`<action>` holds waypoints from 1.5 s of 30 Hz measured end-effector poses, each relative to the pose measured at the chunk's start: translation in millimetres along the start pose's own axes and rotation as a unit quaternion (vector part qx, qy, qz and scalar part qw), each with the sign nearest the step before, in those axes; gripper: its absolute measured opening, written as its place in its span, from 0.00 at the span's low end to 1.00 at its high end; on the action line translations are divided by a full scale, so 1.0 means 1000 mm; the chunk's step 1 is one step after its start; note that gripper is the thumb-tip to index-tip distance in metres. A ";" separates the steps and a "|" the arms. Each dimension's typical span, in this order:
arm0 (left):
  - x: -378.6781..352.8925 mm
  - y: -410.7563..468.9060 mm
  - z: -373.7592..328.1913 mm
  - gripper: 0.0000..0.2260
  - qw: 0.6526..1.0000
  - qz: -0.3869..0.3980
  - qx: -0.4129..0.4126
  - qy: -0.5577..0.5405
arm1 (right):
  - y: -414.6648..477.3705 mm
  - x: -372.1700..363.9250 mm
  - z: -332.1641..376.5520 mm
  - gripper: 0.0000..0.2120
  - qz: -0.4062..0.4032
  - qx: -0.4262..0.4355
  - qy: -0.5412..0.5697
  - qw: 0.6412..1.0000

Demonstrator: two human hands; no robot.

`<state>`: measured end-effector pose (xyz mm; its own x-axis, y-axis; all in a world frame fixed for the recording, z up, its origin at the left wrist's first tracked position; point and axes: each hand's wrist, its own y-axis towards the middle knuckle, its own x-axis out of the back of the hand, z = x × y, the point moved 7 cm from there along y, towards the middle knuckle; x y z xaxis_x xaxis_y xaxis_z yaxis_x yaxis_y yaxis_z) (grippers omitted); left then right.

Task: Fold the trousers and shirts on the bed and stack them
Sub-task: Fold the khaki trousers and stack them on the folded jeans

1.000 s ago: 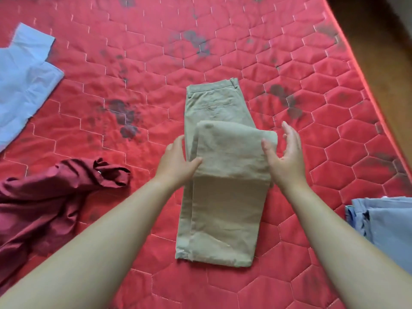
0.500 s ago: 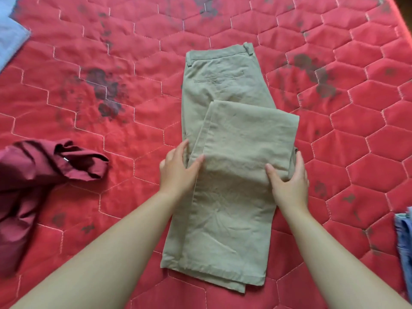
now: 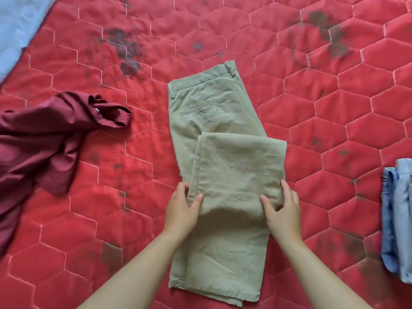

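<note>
Khaki trousers [image 3: 223, 166] lie lengthwise on the red quilted bed [image 3: 334, 121], waistband at the far end, with the leg part folded back over the middle. My left hand [image 3: 182, 210] pinches the left edge of the folded layers, thumb on top. On the opposite edge my right hand [image 3: 282, 212] grips the cloth the same way. A crumpled maroon shirt [image 3: 44, 139] lies unfolded at the left. A folded light-blue garment stack [image 3: 399, 219] sits at the right edge.
A pale blue garment [image 3: 17, 25] lies flat at the top left corner. The bed cover carries dark stains in several places. Open red quilt surrounds the trousers on all sides.
My hands slid down the sides of the folded leg part toward me and now grip its edges. The view has shifted, so the trousers appear rotated slightly and nearer.
</note>
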<state>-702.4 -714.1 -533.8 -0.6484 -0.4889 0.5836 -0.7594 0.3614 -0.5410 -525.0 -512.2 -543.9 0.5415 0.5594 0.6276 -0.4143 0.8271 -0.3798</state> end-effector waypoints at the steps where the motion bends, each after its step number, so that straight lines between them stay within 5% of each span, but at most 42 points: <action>1: -0.002 -0.018 0.013 0.09 1.000 -0.002 0.011 0.023 | -0.015 0.002 -0.005 0.30 0.005 0.004 -0.004 1.000; 10: -0.014 -0.114 0.065 0.22 0.994 -0.081 0.057 0.039 | -0.086 0.006 -0.044 0.27 0.011 -0.008 -0.017 1.000; 13: -0.025 -0.124 0.070 0.19 0.992 -0.102 0.038 0.067 | -0.099 0.003 -0.054 0.24 0.035 0.001 -0.016 0.999; 17: -0.054 -0.127 0.084 0.18 0.996 -0.031 0.086 0.002 | -0.105 0.005 -0.067 0.19 0.054 -0.008 -0.010 0.998; 19: -0.058 -0.130 0.088 0.10 0.994 -0.033 0.106 -0.025 | -0.109 0.008 -0.072 0.13 0.060 -0.004 -0.021 0.998; 23: -0.048 -0.145 0.092 0.05 0.992 -0.099 0.073 -0.038 | -0.125 0.013 -0.075 0.07 0.061 0.014 -0.041 0.997; 27: -0.027 -0.164 0.115 0.04 0.970 -0.200 0.131 -0.050 | -0.150 -0.001 -0.083 0.09 0.090 0.032 -0.046 0.994; 33: -0.038 -0.142 0.121 0.19 0.988 -0.120 0.093 0.016 | -0.167 -0.016 -0.093 0.20 0.041 0.024 -0.062 0.997; 36: -0.045 -0.141 0.116 0.25 0.995 -0.076 0.056 0.006 | -0.178 -0.028 -0.095 0.26 0.081 0.008 -0.054 0.995; 45: -0.003 -0.167 0.040 0.22 0.992 -0.043 -0.064 -0.103 | -0.164 0.036 -0.015 0.26 0.033 0.066 0.023 0.997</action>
<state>-571.4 -804.8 -468.8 -0.5669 -0.6685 0.4814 -0.8201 0.4026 -0.4066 -426.2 -626.4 -469.3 0.5418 0.6172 0.5706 -0.5414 0.7755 -0.3248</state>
